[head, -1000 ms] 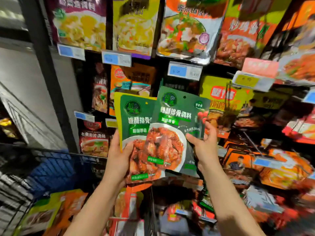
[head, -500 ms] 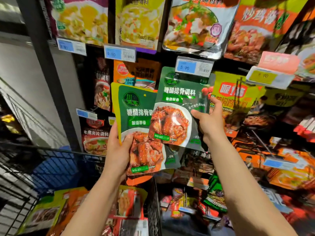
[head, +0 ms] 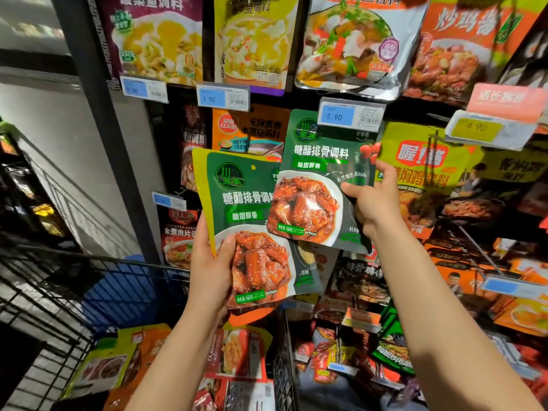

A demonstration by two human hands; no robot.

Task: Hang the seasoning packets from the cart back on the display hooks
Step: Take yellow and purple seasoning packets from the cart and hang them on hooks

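Below the 5.90 tag (head: 336, 116), right hand (head: 374, 203) lifts a green packet (head: 318, 173), seemingly unhooked.

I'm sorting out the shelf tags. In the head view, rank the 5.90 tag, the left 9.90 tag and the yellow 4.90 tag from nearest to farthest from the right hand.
From the right hand:
1. 5.90 tag, just above it.
2. 4.90 tag, up to the right.
3. Left 9.90 tag, far upper left.
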